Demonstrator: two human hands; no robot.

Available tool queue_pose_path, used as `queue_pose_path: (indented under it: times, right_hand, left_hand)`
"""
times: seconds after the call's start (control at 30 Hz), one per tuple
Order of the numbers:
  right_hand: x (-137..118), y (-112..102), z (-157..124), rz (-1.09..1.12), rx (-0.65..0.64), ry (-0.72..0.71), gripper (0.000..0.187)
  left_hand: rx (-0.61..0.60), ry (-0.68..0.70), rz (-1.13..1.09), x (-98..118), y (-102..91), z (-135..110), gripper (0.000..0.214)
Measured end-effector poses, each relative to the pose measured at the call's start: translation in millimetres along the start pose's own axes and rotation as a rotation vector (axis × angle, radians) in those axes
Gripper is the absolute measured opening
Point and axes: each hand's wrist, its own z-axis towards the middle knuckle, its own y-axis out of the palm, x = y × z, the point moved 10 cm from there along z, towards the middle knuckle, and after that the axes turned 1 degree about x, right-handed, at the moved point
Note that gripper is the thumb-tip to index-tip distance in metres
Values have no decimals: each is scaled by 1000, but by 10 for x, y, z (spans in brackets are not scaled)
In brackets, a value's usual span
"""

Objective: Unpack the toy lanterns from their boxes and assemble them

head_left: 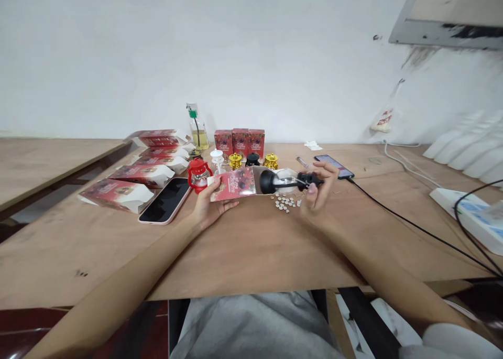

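My left hand [206, 204] is closed around a red printed cardboard box [234, 184], held sideways above the table with its open end toward the right. In my right hand [321, 188] is a small black lantern [283, 182] with a clear middle, lying on its side in the air. Its black base points left, right at the box's open flaps. The fingertips pinch the lantern's top, while other fingers stretch upward. Just left of the box, a red lantern [199, 175] stands upright. Small white discs [283, 204] lie scattered on the table below the black lantern.
Behind stand white [217, 161], gold [235, 161] and black lanterns, with three closed red boxes [239, 142] beyond. Several open boxes [118, 194] lie left, beside a phone [165, 200]. A pump bottle [197, 128] stands at the back. A cabled phone [334, 166] and power strip [471, 215] are right.
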Motion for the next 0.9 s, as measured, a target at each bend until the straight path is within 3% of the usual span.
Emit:
queue_pose_path:
  times: [0.13, 0.43, 0.57, 0.77, 0.9]
  right_hand:
    - [3, -194, 81, 76, 208, 3, 24]
    - [171, -223, 86, 66, 234, 159, 30]
    - [204, 18, -52, 73, 40, 163, 26]
    - [-246, 483, -280, -3, -393, -52, 31]
    - [-414, 597, -364, -43, -470, -113, 34]
  left_hand:
    - [-29, -37, -32, -29, 22, 17, 32]
    - [-70, -79, -62, -59, 41, 35, 55]
    - [-60, -65, -19, -59, 57, 28, 62]
    - [-121, -91, 43, -109, 155, 5, 69]
    - [-139, -102, 61, -121, 172, 3, 74]
